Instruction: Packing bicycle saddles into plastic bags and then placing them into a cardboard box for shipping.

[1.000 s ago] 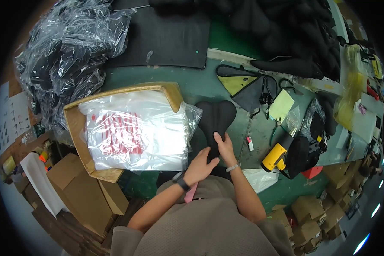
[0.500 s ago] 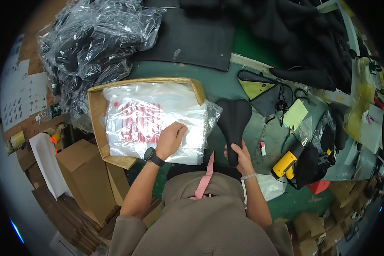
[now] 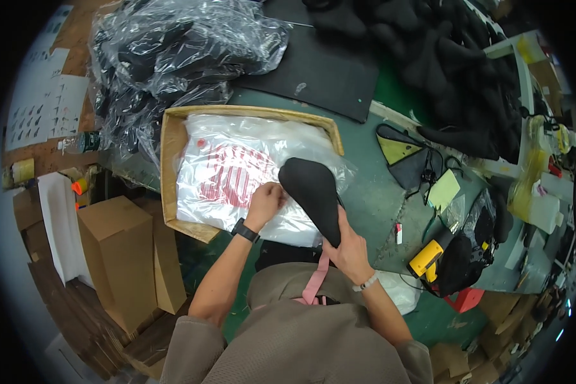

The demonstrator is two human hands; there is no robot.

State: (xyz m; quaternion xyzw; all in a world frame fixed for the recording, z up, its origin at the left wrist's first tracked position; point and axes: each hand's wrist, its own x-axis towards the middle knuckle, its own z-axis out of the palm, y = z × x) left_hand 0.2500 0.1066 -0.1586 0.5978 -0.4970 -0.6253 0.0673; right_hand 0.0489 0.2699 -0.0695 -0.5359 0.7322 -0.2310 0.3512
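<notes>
on the clear bag (image 3: 262,163), red print (image 3: 227,176) beside the left hand (image 3: 267,203)

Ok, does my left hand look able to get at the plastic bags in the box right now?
Likely yes: your left hand is over the plastic bags, and the cardboard box has no wall where your wrist crosses. The black saddle in your right hand covers only part of them.

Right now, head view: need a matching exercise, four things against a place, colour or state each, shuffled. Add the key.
Things
1. Saddle
2. Plastic bags
3. Pistol-shaped tool
4. Strap at the waist

Place, colour or state
A. Pink
B. Lying in the open cardboard box
C. Mostly yellow
D. Gripped by the right hand

Pairs: 1-D, 2-B, 3-C, 4-A
</notes>
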